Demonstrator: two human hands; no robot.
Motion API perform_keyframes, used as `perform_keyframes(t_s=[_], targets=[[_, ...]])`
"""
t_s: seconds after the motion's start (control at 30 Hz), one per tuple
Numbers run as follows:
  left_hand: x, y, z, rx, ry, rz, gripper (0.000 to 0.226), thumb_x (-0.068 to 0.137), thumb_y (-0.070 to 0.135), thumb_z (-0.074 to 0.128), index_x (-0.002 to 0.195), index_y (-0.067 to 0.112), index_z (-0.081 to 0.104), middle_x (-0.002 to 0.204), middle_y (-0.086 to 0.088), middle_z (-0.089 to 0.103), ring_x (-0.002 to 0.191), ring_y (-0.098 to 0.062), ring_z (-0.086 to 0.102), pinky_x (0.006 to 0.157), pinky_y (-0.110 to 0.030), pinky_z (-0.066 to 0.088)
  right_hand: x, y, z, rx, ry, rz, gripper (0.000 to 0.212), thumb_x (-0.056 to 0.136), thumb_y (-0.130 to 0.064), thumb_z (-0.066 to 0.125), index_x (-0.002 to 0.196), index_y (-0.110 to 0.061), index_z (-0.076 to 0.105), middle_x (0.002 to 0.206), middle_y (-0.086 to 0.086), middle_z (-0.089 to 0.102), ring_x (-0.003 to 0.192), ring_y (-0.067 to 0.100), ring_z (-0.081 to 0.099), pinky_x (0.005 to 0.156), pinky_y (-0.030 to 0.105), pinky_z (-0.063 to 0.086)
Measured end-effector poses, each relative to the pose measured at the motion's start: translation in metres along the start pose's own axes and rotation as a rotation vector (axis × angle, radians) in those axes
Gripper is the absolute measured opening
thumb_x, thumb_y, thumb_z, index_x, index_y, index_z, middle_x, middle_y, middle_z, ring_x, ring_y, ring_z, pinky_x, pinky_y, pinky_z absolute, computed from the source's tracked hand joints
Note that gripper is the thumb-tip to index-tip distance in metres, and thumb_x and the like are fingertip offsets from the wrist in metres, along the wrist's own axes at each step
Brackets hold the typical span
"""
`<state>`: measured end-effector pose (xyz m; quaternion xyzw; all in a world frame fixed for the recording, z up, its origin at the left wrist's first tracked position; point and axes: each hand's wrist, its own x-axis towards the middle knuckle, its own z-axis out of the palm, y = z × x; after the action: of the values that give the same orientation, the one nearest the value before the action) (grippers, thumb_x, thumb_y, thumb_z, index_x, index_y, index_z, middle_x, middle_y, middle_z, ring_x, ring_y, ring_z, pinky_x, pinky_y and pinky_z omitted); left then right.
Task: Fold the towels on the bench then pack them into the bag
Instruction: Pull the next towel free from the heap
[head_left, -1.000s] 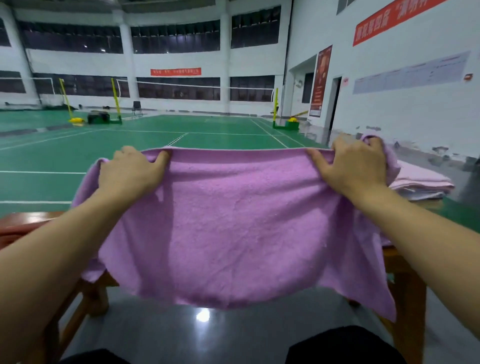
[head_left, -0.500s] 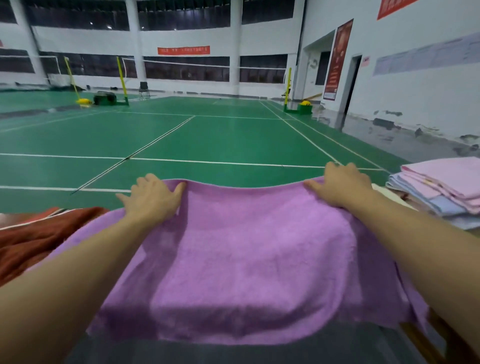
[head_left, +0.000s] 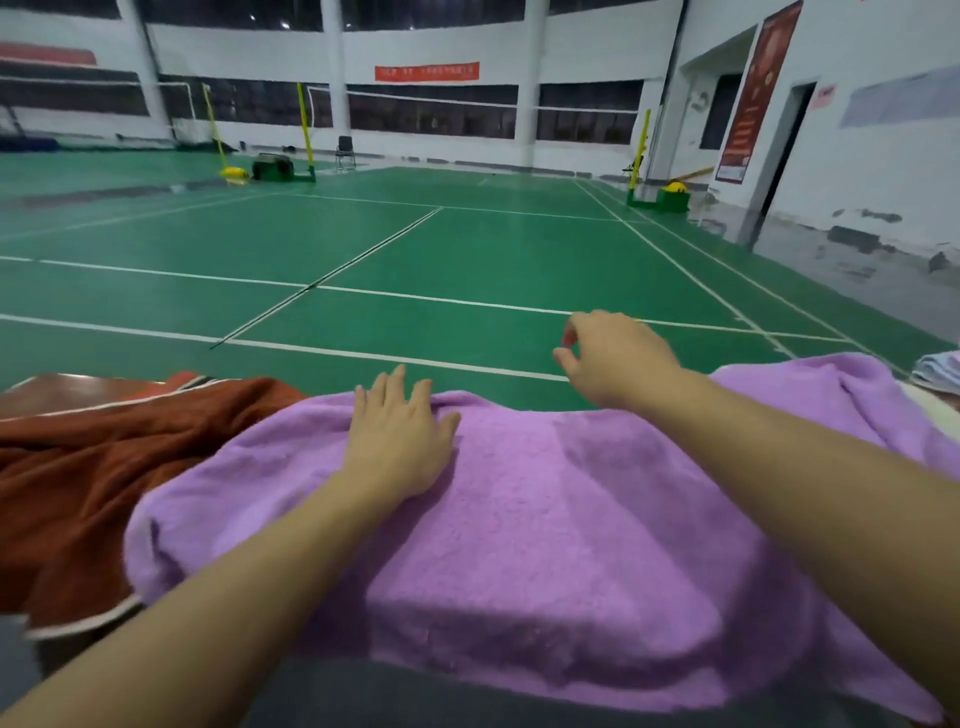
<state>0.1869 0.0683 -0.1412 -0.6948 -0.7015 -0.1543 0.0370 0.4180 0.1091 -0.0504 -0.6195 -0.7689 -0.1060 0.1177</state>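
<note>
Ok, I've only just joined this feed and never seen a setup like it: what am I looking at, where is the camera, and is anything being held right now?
There is no machine here: these are a person's two bare arms, filmed by a wide-angle camera on their head that looks forward and down. A purple towel is spread over the bench in front of them. The left hand lies flat on it with straight fingers. The right hand hovers above the towel's far edge, fingers loosely curled, holding nothing. A rust-red towel lies crumpled to the left. At the right edge, part of a stack of folded towels shows. Behind is a green badminton court.
</note>
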Motion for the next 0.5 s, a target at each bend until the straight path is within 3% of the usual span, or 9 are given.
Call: perform_keyframes(t_s=[0.2,0.27,0.33,0.37,0.43,0.5], targets=[[-0.034,-0.031,0.007,0.009,-0.079,0.044,0.088,0.086,0.062,0.002,0.146,0.015,0.045,0.155,-0.018,0.038,0.140,-0.034,0.036,0.119,-0.046,0.024,-0.005,-0.088,0.065,0.467,-0.263,-0.232,0.032,0.106,-0.034,0.045,0.127,-0.017,0.063,0.133,0.007,0.064,0.122,0.025,0.058,0.099,0.033,0.044],[-0.040,-0.034,-0.001,-0.037,-0.139,0.090,0.066,0.096,0.055,0.019,0.133,0.015,0.057,0.148,-0.015,0.047,0.134,-0.031,0.044,0.114,-0.042,0.033,-0.013,-0.097,0.082,0.435,-0.290,-0.281,0.043,0.108,-0.040,0.038,0.144,-0.021,0.052,0.150,0.005,0.051,0.138,0.021,0.046,0.112,0.033,0.036],[-0.039,-0.037,-0.018,-0.083,-0.083,0.111,0.034,0.100,0.039,0.042,0.099,0.016,0.066,0.121,-0.010,0.066,0.110,-0.029,0.060,0.091,-0.036,0.046,-0.017,-0.096,0.092,0.328,-0.271,-0.298,0.054,0.108,-0.048,0.032,0.156,-0.026,0.036,0.163,0.002,0.033,0.149,0.018,0.031,0.122,0.036,0.024],[-0.034,-0.040,-0.027,-0.092,-0.011,0.076,0.029,0.098,0.034,0.048,0.088,0.014,0.066,0.107,-0.009,0.070,0.099,-0.030,0.064,0.081,-0.035,0.047,-0.017,-0.094,0.094,0.308,-0.267,-0.296,0.057,0.107,-0.052,0.030,0.158,-0.028,0.031,0.166,0.000,0.027,0.151,0.017,0.026,0.124,0.036,0.020],[-0.014,-0.058,-0.040,-0.113,0.150,-0.047,0.024,0.096,0.031,0.054,0.092,0.014,0.071,0.099,-0.008,0.073,0.093,-0.032,0.066,0.076,-0.036,0.049,-0.015,-0.090,0.097,0.284,-0.289,-0.304,0.062,0.105,-0.058,0.028,0.160,-0.031,0.024,0.168,-0.003,0.018,0.154,0.015,0.019,0.126,0.037,0.014],[0.010,-0.082,-0.044,-0.131,0.182,-0.150,0.026,0.095,0.034,0.059,0.107,0.015,0.072,0.111,-0.010,0.072,0.103,-0.034,0.065,0.088,-0.039,0.052,-0.014,-0.089,0.100,0.267,-0.319,-0.308,0.065,0.103,-0.063,0.025,0.161,-0.034,0.019,0.169,-0.006,0.011,0.155,0.014,0.013,0.127,0.039,0.010]])
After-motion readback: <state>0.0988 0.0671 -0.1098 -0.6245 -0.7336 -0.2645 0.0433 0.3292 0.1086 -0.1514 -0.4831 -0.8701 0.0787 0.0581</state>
